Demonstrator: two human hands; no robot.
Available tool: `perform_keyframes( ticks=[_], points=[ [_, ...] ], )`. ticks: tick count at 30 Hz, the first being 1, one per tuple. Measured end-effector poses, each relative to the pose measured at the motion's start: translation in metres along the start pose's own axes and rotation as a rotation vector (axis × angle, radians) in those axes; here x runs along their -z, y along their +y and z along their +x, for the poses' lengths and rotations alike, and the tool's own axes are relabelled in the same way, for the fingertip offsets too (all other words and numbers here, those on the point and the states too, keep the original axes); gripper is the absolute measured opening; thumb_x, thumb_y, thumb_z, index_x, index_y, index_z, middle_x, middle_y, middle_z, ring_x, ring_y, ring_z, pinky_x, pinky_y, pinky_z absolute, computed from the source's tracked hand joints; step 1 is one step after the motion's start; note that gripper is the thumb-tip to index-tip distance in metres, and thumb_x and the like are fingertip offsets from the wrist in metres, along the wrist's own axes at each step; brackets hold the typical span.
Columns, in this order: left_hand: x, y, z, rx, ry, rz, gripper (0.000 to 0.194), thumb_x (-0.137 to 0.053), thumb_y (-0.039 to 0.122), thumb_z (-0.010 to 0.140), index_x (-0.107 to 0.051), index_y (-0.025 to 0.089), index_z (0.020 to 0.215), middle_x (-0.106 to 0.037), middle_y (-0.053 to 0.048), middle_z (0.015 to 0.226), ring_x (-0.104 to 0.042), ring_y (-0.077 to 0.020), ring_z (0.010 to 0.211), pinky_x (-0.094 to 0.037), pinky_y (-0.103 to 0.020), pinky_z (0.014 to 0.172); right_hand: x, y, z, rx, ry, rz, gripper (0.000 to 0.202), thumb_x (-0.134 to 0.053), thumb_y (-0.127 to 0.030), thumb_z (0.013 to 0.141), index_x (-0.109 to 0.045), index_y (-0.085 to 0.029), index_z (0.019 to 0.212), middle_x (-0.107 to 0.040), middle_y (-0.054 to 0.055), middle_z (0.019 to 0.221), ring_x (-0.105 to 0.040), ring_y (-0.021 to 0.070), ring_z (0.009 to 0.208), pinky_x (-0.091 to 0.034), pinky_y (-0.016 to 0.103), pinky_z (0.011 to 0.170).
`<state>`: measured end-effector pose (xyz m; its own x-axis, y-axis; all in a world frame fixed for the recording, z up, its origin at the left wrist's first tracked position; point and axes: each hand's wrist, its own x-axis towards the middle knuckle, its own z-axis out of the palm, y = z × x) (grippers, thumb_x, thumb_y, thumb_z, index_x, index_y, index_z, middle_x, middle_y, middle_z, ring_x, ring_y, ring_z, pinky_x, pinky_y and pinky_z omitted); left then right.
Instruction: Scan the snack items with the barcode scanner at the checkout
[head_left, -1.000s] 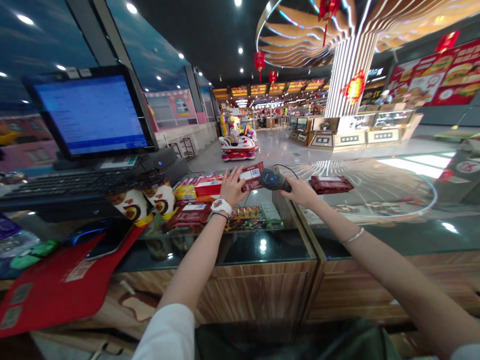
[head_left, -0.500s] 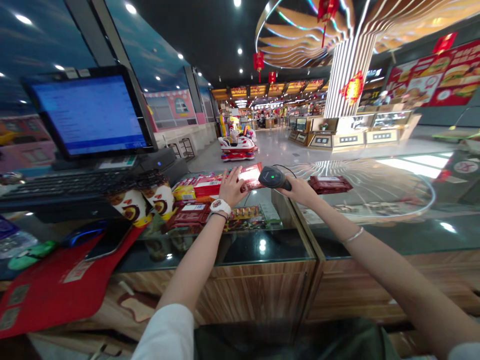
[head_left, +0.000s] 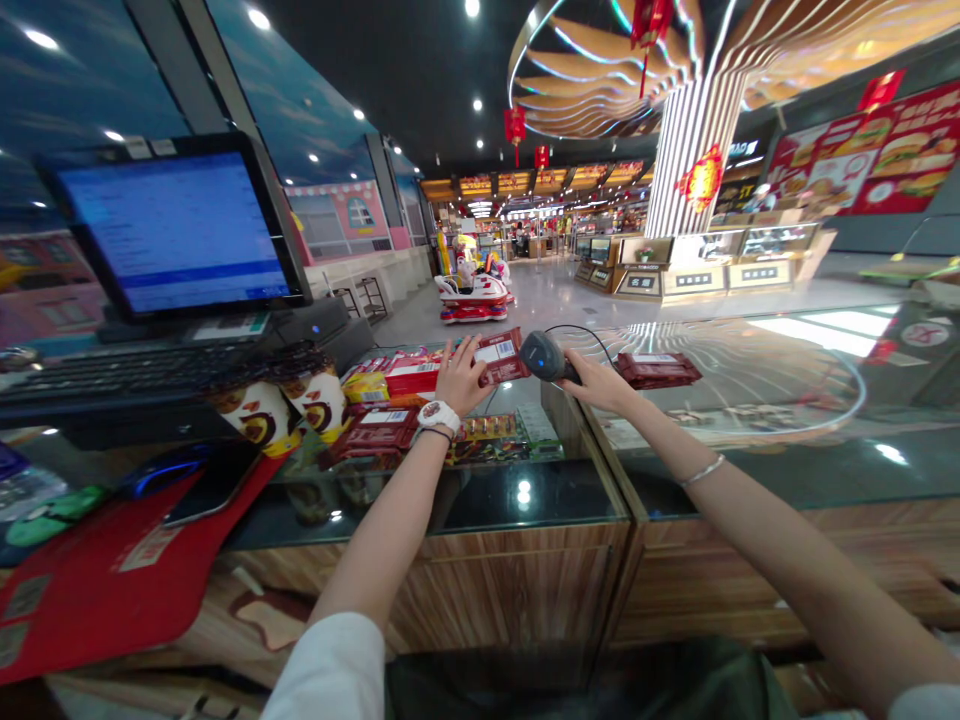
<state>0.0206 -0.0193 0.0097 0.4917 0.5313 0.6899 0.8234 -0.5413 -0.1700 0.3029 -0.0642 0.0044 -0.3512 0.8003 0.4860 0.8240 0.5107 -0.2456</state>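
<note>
My left hand (head_left: 462,378) grips a dark red snack packet (head_left: 501,356) by its left side, with a white barcode label facing up. Close to the packet's right edge, my right hand (head_left: 595,381) is wrapped round the handle of a black barcode scanner (head_left: 543,356), its head pointing left at the packet. A cable runs behind the scanner. To the right of that hand, similar dark red packets (head_left: 657,369) lie stacked on the glass counter. More dark red packets (head_left: 381,430) lie beside my left wrist, near red and yellow boxes (head_left: 415,374).
A monitor (head_left: 176,232) and keyboard (head_left: 120,385) stand at the left. Two lidded cups (head_left: 324,398) sit before them. A phone (head_left: 215,484) rests on a red mat (head_left: 142,570) that overhangs the glass counter's (head_left: 517,495) front edge. A kiddie ride (head_left: 472,292) stands beyond.
The bright scanner light on the packet's label has gone out, so the barcode now shows. The scanner's green indicator light is no longer visible. Both hands keep nearly the same place.
</note>
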Motion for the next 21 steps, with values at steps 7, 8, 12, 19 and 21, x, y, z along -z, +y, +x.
perform_keyframes(
  ticks=[7, 8, 12, 19, 21],
  points=[
    [0.0, -0.001, 0.0, 0.017, 0.001, -0.046, 0.012, -0.069, 0.033, 0.078, -0.064, 0.021, 0.08, -0.042, -0.012, 0.155, -0.038, -0.0345, 0.144, -0.016, -0.064, 0.122, -0.015, 0.032, 0.006, 0.086, -0.039, -0.034, 0.053, -0.058, -0.025, 0.082, -0.052, -0.018, 0.134, -0.064, 0.012, 0.122, -0.06, 0.0277, 0.112, -0.045, 0.039, 0.096],
    [0.0, -0.001, -0.001, 0.019, -0.003, -0.043, 0.013, -0.069, 0.033, 0.077, -0.064, 0.021, 0.079, -0.042, -0.012, 0.155, -0.037, -0.0345, 0.144, -0.017, -0.064, 0.122, -0.017, 0.037, 0.006, 0.08, -0.047, -0.051, 0.054, -0.059, -0.024, 0.081, -0.053, -0.018, 0.134, -0.065, 0.013, 0.121, -0.06, 0.0278, 0.112, -0.045, 0.039, 0.096],
    [0.001, 0.0, -0.001, 0.023, -0.017, -0.031, 0.015, -0.071, 0.032, 0.077, -0.061, 0.021, 0.074, -0.043, -0.013, 0.154, -0.037, -0.0348, 0.144, -0.02, -0.063, 0.122, -0.022, 0.05, 0.008, 0.076, -0.075, -0.076, 0.055, -0.058, -0.018, 0.077, -0.056, -0.014, 0.132, -0.065, 0.015, 0.12, -0.062, 0.0281, 0.11, -0.045, 0.039, 0.096],
    [0.001, 0.001, -0.002, 0.024, -0.019, -0.037, 0.014, -0.071, 0.031, 0.076, -0.062, 0.021, 0.075, -0.044, -0.012, 0.153, -0.037, -0.0348, 0.144, -0.017, -0.063, 0.123, -0.024, 0.06, 0.006, 0.077, -0.095, -0.069, 0.058, -0.056, -0.01, 0.068, -0.062, -0.018, 0.125, -0.068, 0.011, 0.122, -0.061, 0.0258, 0.114, -0.042, 0.04, 0.101],
    [0.0, 0.001, -0.002, 0.024, -0.02, -0.039, 0.014, -0.072, 0.032, 0.076, -0.063, 0.021, 0.076, -0.044, -0.013, 0.154, -0.037, -0.0346, 0.144, -0.018, -0.062, 0.122, -0.023, 0.062, 0.006, 0.064, -0.105, -0.08, 0.055, -0.056, -0.012, 0.068, -0.064, -0.019, 0.122, -0.071, 0.009, 0.117, -0.062, 0.0249, 0.111, -0.043, 0.04, 0.1]
  ],
)
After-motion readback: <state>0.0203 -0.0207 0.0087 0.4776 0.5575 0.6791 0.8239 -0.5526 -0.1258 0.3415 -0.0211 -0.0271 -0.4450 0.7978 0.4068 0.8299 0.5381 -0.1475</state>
